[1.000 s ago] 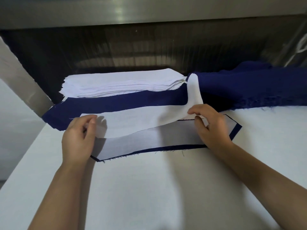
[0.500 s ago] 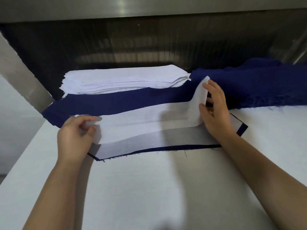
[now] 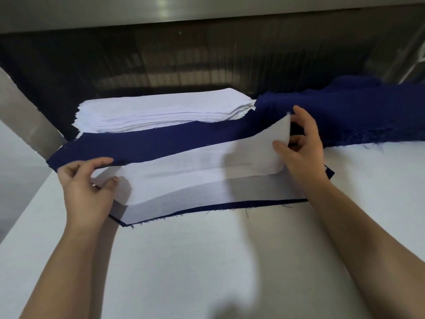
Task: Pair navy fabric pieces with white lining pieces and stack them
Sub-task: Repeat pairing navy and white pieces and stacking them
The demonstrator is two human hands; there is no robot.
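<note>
Free: white table point(image 3: 207, 261), bare from 4 through 6 to 8 o'clock; smaller bare patch at 3 o'clock.
Blocked: white lining piece point(image 3: 195, 166) raised across centre; lining stack point(image 3: 161, 109) at 12 o'clock; navy heap point(image 3: 356, 116) at 1–2 o'clock; navy strip point(image 3: 149, 143) at 10–11; slanted grey post point(image 3: 20, 107) at 9–10; dark back wall point(image 3: 184, 58) closing the far side.

Garment workshop, cutting or sewing floor. White worktable point(image 3: 207, 261) holds a thick stack of identically cut white lining point(image 3: 161, 109), a heap of navy fabric point(image 3: 356, 116) with frayed raw edges, and long navy pieces point(image 3: 149, 143) laid flat. Metal ledge point(image 3: 161, 12) overhead, dark ribbed panel point(image 3: 184, 56) behind.
</note>
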